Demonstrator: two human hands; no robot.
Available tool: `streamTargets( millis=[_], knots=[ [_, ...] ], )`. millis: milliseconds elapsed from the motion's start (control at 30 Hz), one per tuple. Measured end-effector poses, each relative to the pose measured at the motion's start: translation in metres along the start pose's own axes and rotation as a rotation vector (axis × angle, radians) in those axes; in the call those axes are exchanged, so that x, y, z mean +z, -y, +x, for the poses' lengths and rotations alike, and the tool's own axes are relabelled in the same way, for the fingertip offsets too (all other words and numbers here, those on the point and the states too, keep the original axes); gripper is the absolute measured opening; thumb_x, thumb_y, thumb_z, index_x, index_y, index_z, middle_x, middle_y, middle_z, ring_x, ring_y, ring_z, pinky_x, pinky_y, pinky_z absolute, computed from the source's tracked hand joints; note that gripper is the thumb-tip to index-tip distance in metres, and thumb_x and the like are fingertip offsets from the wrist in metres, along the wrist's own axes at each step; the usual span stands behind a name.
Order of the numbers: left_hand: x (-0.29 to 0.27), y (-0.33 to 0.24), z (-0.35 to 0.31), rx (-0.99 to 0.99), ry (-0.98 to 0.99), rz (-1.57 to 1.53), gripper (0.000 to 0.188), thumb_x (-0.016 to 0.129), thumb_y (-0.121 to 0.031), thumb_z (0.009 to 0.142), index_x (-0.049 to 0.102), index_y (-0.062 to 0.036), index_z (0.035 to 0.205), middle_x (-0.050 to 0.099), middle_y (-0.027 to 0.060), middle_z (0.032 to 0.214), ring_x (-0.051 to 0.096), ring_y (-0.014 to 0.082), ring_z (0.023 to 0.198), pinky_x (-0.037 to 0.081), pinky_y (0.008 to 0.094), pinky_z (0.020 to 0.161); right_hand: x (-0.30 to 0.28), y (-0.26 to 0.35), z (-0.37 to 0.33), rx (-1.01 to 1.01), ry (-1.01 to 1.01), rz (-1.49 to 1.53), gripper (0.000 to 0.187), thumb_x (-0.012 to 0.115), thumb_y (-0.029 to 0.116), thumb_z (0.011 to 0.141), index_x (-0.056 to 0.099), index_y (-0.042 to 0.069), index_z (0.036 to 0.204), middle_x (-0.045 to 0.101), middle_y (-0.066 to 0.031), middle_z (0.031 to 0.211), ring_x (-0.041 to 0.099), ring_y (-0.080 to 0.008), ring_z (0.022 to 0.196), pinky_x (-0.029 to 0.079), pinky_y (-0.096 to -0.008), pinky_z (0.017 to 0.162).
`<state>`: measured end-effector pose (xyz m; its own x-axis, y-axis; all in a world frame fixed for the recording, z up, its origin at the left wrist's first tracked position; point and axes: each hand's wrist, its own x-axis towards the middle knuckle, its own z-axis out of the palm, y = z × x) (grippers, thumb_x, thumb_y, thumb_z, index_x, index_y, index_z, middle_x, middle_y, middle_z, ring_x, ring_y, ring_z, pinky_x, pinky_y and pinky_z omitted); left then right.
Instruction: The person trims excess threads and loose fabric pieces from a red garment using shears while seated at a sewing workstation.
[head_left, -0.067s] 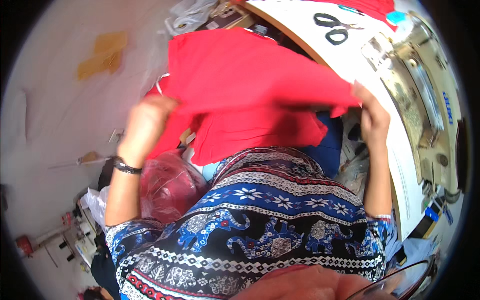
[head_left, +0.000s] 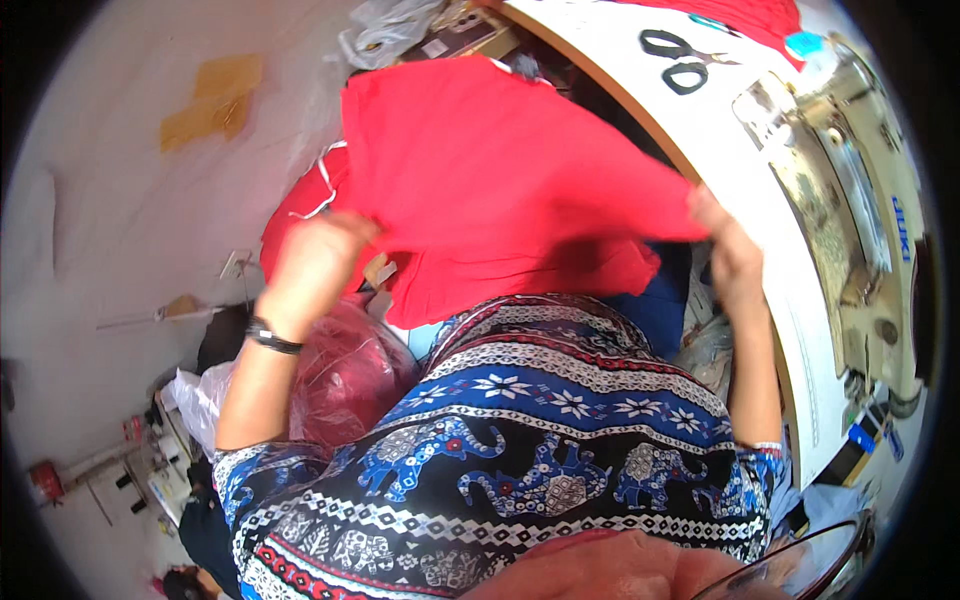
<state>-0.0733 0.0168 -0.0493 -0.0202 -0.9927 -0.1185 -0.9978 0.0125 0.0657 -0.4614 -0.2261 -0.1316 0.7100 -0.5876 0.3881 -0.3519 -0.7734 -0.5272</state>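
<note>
A red fabric piece [head_left: 490, 150] hangs stretched between my hands, in front of my body. My left hand [head_left: 325, 250], slightly blurred, pinches its near left corner. At the other end, my right hand [head_left: 728, 245] grips the right corner beside the table edge. More red cloth [head_left: 450, 285] lies below it, across my lap, shaded by the raised piece. Further red cloth with a white cord or edging [head_left: 325, 190] shows behind my left hand.
A white sewing table [head_left: 640, 90] curves along the right, bearing black-handled scissors [head_left: 685, 62] and a sewing machine [head_left: 850, 220]. Red cloth [head_left: 750, 18] lies at its far end. A clear plastic bag with red contents [head_left: 350, 370] sits by my left forearm. A white plastic bag [head_left: 385, 35] is at the back.
My left hand has moved slightly right, and my right hand slightly left and down. The fabric between them has shifted with them and hangs a little looser.
</note>
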Motion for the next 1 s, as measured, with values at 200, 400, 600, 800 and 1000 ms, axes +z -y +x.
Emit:
streamTargets(
  millis=[200,400,600,800,1000],
  knots=[
    [0.079,-0.013,-0.012,0.016,0.788,-0.506,0.042,0.060,-0.011,0.079,0.059,-0.0022,0.119,0.065,0.0190,0.105,0.063,0.0295,0.098,0.048,0.0357,0.089,0.075,-0.048,-0.127,0.209,0.590,0.078,0.039,0.048,-0.008,0.075,0.063,0.000,0.109,0.061,-0.0173,0.116,0.054,-0.0343,0.117,0.041,-0.0391,0.100],
    [0.116,0.148,0.039,-0.444,0.307,-0.488,0.035,0.060,-0.008,0.076,0.062,-0.0014,0.110,0.068,0.0146,0.101,0.065,0.0257,0.094,0.051,0.0346,0.084,0.054,-0.036,-0.113,0.525,0.431,0.076,0.031,0.052,-0.003,0.079,0.063,0.002,0.108,0.063,-0.0188,0.111,0.060,-0.0363,0.104,0.047,-0.0376,0.090],
    [0.278,0.208,0.052,-0.834,0.327,-0.446,0.081,0.068,-0.031,0.075,0.030,-0.0070,0.142,0.044,0.0205,0.138,0.046,0.0341,0.126,0.039,0.0374,0.104,0.061,-0.025,-0.143,0.577,0.454,0.068,0.030,0.055,-0.002,0.080,0.063,0.002,0.109,0.062,-0.0176,0.113,0.059,-0.0346,0.108,0.045,-0.0375,0.093],
    [0.325,0.154,0.042,-1.164,0.206,-0.456,0.117,0.078,-0.041,0.069,-0.005,-0.0260,0.150,-0.009,0.0037,0.157,0.007,0.0382,0.143,0.028,0.0542,0.111,0.035,-0.030,-0.193,0.759,0.400,0.085,0.038,0.058,-0.004,0.081,0.059,0.006,0.118,0.058,-0.0159,0.123,0.055,-0.0296,0.116,0.043,-0.0335,0.097],
    [0.279,0.102,0.038,-1.339,0.214,-0.484,0.124,0.081,-0.048,0.064,-0.007,-0.0278,0.149,-0.010,0.0042,0.157,0.005,0.0414,0.142,0.023,0.0561,0.112,0.018,-0.050,-0.168,0.834,0.458,0.075,0.029,0.058,-0.005,0.081,0.061,0.003,0.109,0.060,-0.0133,0.105,0.060,-0.0213,0.098,0.046,-0.0284,0.084]
  ],
)
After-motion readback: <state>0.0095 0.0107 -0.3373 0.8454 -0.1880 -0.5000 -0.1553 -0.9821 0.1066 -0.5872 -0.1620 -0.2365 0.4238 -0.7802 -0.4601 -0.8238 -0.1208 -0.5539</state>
